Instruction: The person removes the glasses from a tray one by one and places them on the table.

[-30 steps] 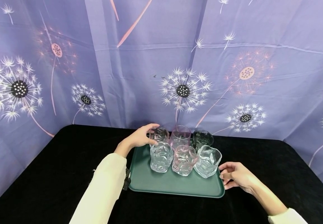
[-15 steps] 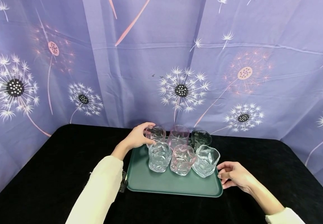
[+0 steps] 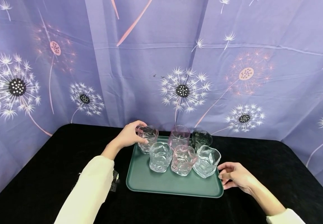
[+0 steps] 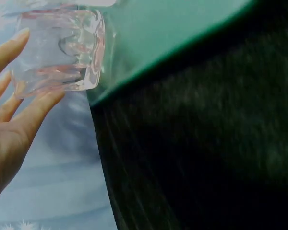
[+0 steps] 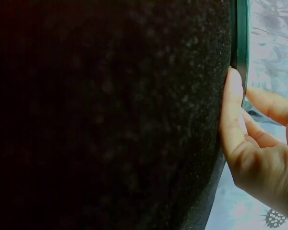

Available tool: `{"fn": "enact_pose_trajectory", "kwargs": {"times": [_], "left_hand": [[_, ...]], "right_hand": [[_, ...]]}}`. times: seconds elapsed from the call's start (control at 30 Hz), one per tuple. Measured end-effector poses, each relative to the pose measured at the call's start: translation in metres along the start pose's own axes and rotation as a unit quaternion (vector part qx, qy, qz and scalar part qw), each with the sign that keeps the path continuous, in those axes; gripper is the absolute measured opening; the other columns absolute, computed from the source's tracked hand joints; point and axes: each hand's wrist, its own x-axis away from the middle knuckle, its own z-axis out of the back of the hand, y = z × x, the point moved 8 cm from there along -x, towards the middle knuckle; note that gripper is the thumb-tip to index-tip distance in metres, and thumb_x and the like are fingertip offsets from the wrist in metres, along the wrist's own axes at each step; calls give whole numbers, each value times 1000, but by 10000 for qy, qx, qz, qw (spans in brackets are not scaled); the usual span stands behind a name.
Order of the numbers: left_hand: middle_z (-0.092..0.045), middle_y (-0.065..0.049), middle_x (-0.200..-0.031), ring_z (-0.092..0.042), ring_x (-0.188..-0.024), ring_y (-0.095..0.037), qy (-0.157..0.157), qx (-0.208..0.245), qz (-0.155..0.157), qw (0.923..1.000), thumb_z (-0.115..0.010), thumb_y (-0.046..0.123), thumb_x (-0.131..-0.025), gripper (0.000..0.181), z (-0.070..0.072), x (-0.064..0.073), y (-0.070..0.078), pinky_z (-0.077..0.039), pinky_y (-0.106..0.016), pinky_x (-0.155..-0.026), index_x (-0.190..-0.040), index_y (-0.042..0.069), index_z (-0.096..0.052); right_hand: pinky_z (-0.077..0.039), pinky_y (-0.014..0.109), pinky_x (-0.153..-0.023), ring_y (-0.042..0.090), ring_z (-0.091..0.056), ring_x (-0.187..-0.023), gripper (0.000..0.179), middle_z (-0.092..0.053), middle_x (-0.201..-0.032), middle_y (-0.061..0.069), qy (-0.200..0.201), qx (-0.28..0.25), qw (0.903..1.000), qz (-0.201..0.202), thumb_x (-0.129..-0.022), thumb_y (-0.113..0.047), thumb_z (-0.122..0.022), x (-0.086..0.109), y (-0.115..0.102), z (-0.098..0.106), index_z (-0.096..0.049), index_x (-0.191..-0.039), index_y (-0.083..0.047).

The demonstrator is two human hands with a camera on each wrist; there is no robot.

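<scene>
My left hand (image 3: 127, 135) grips a clear, faintly pink drinking glass (image 3: 149, 137) at the back left of a green tray (image 3: 175, 186). In the left wrist view the thumb and fingers lie round this glass (image 4: 81, 52), close by the tray's corner. At the tray's right edge my right hand (image 3: 238, 176) pinches the rim, and the right wrist view shows fingers on both sides of the tray edge (image 5: 241, 43). In the front row stand a clear bluish glass (image 3: 160, 158), a pink glass (image 3: 183, 161) and a clear wavy glass (image 3: 207, 161).
Behind the front row are a lilac glass (image 3: 179, 137) and a dark grey glass (image 3: 201, 140). The tray lies on a black cloth-covered table (image 3: 74, 155). A purple dandelion-print curtain (image 3: 139, 77) hangs right behind the table's far edge.
My left hand has shifted left with the back-left glass, widening the gap to the lilac glass. My right hand stays at the tray edge.
</scene>
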Motion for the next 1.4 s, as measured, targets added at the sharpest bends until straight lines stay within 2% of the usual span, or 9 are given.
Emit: {"fn": "enact_pose_trajectory", "kwargs": {"times": [0.2,0.4,0.63,0.87,0.97,1.2,1.4], "left_hand": [[-57,-19,-111,-58,-95,-28,224,-59,87,9997,-82,13,-66,60,23,7,-1,-49,-30,-61,-117,2,-52],[-58,-21,-110,-59,-94,-29,612,-319,31,9976,-83,16,-65,66,58,17,-1,-48,-30,-64,-121,0,-52],[-60,-21,-105,-57,-96,-30,926,-598,385,9932,-82,21,-67,68,99,37,-18,-46,-30,-65,-124,2,-51],[-60,-19,-102,-55,-86,-28,1281,-984,736,9841,-79,32,-71,70,131,61,-38,-45,-30,-63,-127,5,-48],[-59,-19,-104,-55,-86,-28,1434,-1009,856,9808,-77,34,-72,71,139,71,-49,-45,-29,-62,-128,4,-46],[-55,-25,-110,-53,-94,-30,1874,-964,948,9729,-77,30,-74,70,148,88,-71,-43,-23,-62,-128,-1,-45],[-60,-23,-101,-55,-83,-18,2128,-1194,990,9647,-77,28,-73,67,154,95,-84,-41,-22,-63,-125,-2,-48]], "right_hand": [[-54,35,-58,13,-56,-61,36,-59,-80,7,8,-41,10000,-6,-83,6,-56,1,0,0,-39,-113,17],[-54,34,-58,13,-56,-61,36,-59,-80,6,-19,-34,10000,8,-82,6,-56,1,0,0,-40,-112,17],[-54,34,-58,13,-56,-61,36,-59,-80,6,-16,-20,10000,-6,-82,6,-57,1,-1,0,-40,-112,17],[-54,34,-58,13,-57,-62,37,-59,-82,7,3,-15,10000,-21,-82,5,-56,1,-1,-1,-40,-112,17],[-54,34,-58,13,-57,-62,37,-59,-81,7,10,-12,10000,-23,-82,5,-56,1,-2,-1,-40,-113,17],[-54,34,-57,13,-57,-61,36,-59,-80,7,-4,-24,10000,18,-82,6,-57,2,-2,-2,-40,-112,17],[-54,34,-57,13,-57,-61,37,-59,-80,7,-16,0,10000,57,-81,5,-57,2,-2,-1,-40,-111,17]]}}
